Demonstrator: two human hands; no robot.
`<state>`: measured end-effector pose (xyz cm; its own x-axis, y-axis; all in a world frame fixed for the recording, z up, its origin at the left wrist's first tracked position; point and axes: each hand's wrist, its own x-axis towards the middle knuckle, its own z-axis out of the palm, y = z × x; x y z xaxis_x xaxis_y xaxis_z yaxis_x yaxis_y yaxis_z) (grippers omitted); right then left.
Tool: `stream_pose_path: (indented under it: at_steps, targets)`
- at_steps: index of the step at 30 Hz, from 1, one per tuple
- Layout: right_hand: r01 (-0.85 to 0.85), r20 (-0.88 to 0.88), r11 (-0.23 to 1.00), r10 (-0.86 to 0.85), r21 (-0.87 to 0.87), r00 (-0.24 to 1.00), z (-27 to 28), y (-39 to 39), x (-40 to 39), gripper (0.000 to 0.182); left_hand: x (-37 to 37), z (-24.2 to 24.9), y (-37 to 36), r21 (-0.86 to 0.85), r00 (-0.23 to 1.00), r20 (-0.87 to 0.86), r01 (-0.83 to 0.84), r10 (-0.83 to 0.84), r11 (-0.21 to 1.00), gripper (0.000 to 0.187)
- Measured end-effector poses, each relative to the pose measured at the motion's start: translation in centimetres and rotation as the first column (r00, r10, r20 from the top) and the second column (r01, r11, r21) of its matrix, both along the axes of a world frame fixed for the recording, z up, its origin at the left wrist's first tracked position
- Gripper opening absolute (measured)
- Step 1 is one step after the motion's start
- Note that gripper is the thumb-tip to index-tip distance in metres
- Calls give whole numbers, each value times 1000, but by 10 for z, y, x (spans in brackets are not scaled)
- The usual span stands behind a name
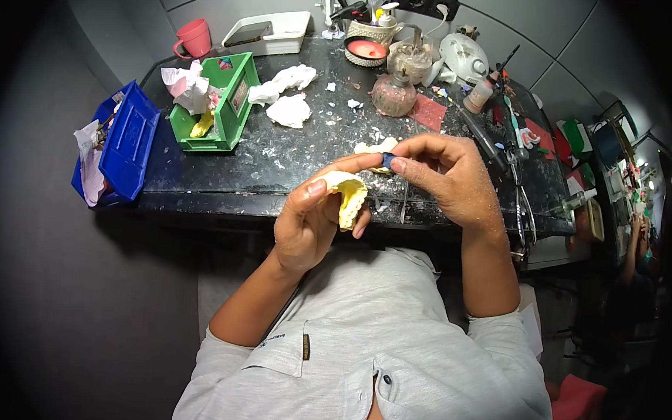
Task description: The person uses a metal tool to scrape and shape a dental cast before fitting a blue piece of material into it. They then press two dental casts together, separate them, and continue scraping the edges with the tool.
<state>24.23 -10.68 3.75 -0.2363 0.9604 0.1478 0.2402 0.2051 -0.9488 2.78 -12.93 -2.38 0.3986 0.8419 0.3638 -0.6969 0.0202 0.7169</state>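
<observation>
The left hand holds a bumpy yellow mold by the front edge of the dark surface. The right hand pinches a small dark blue bit near the mold, between thumb and finger.

My left hand holds a pale-yellow, arch-shaped dental cast tilted at the desk's front edge, its bumpy toothed rim toward my right; my right hand pinches a small dark-blue lump just beyond it
</observation>
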Motion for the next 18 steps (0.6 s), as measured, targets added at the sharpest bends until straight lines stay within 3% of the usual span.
stream_pose_path:
  at_steps: [7,10,12,16,18]
  targets:
    - [40,-7,999,-40,-5,999,-5,-1,0,12,1,0,-2,-18,999,-31,-41,40,999,65]
    - [61,9,995,-61,78,998,-2,-3,-3,11,4,2,-1,-123,1000,-13,-17,16,992,68]
    - [-116,-130,993,119,28,984,6,-6,-9,12,4,-9,2,-194,973,173,183,-150,964,72]
    - [-264,-100,958,254,-115,962,22,-9,-22,14,6,-10,5,-224,960,105,279,-261,934,76]
    - [-306,-106,934,291,-182,951,22,-6,-28,15,7,-8,1,-269,974,41,226,-223,936,77]
